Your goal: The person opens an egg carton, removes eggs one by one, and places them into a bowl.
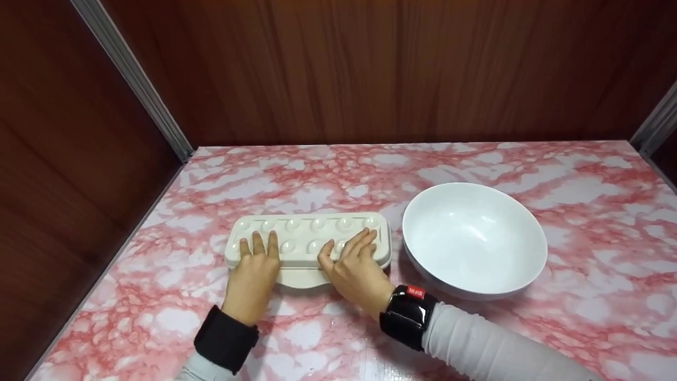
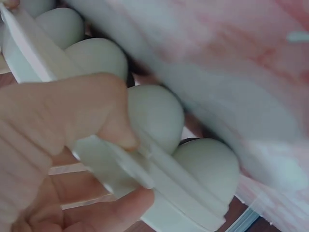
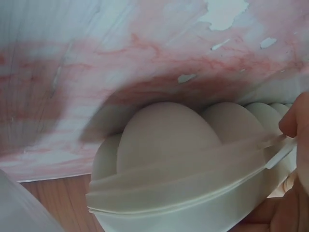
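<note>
A cream plastic egg box lies lengthwise on the table, its lid down and rows of round bumps along the top. My left hand grips the front edge near the left end, three fingers extended over the lid. Toward the right end, my right hand holds the same edge, its fingers spread on the lid. A curved tab juts out between the hands. In the left wrist view, the thumb presses at the rim beside the rounded egg cups. The right wrist view shows more rounded cups under the rim.
A large white bowl stands just right of the egg box. Both rest on a red-and-white marbled table. Dark wood panels rise behind and at the left, with metal strips at the corners.
</note>
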`<action>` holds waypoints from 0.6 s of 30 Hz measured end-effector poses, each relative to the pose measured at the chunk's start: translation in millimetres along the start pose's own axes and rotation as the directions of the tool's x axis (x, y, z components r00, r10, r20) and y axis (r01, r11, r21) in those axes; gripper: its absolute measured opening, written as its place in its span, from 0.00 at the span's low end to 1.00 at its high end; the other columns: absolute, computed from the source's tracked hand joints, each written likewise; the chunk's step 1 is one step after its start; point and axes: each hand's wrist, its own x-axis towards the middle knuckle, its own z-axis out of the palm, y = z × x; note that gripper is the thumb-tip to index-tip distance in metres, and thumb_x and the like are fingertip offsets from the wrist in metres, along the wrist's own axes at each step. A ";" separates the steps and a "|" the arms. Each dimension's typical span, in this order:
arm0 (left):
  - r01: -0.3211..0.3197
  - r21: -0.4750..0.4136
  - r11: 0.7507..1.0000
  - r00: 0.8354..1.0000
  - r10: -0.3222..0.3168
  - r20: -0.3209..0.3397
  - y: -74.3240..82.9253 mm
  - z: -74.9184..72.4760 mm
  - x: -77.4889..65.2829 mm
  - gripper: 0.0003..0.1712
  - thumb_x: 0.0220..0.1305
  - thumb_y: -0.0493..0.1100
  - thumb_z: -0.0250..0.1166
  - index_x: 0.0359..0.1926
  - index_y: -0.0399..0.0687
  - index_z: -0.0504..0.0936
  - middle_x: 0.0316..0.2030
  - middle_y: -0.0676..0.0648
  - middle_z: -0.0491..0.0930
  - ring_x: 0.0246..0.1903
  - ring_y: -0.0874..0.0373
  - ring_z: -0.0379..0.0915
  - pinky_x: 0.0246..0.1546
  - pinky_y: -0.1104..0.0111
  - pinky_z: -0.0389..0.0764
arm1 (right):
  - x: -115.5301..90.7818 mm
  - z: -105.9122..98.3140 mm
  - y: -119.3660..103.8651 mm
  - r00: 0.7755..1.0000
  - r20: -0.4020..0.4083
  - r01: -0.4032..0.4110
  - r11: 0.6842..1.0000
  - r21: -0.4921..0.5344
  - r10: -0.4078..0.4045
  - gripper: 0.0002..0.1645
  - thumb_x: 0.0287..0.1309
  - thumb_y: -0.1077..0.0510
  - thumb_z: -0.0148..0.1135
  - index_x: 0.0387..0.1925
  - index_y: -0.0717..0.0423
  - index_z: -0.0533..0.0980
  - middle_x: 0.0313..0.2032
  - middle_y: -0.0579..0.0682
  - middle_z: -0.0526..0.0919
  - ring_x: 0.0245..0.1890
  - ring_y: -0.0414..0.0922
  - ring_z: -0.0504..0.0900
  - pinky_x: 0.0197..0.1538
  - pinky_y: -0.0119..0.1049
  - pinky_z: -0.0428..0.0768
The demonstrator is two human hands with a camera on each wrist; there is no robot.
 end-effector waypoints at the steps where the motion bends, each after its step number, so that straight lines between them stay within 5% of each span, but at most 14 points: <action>1: 0.001 -0.005 1.000 1.000 -0.001 0.002 0.7 0.0 0.0 0.25 0.55 0.25 0.62 0.56 0.31 0.79 0.48 0.24 0.81 0.43 0.28 0.81 0.33 0.52 0.86 | -1.0 0.7 0.2 1.000 -0.001 0.000 1.000 -0.001 0.000 0.21 0.70 0.46 0.46 0.56 0.53 0.68 0.37 0.71 0.86 0.36 0.63 0.88 0.35 0.40 0.86; 9: 0.015 -0.029 0.999 1.000 -0.014 0.014 -0.3 0.9 -5.2 0.26 0.54 0.25 0.63 0.57 0.32 0.79 0.50 0.24 0.80 0.45 0.27 0.80 0.29 0.50 0.85 | -6.7 -2.3 -0.8 1.000 -0.010 0.016 1.000 -0.013 -0.016 0.26 0.69 0.41 0.47 0.59 0.53 0.69 0.39 0.70 0.86 0.36 0.62 0.88 0.36 0.41 0.86; 18: -0.001 -0.083 0.997 0.999 0.004 0.033 -2.7 -14.8 -12.1 0.30 0.50 0.25 0.68 0.58 0.34 0.79 0.52 0.27 0.80 0.46 0.31 0.81 0.25 0.55 0.85 | -17.5 -8.3 2.6 0.999 -0.015 0.044 0.999 -0.018 -0.044 0.35 0.64 0.33 0.45 0.61 0.53 0.69 0.39 0.70 0.86 0.37 0.61 0.88 0.35 0.40 0.86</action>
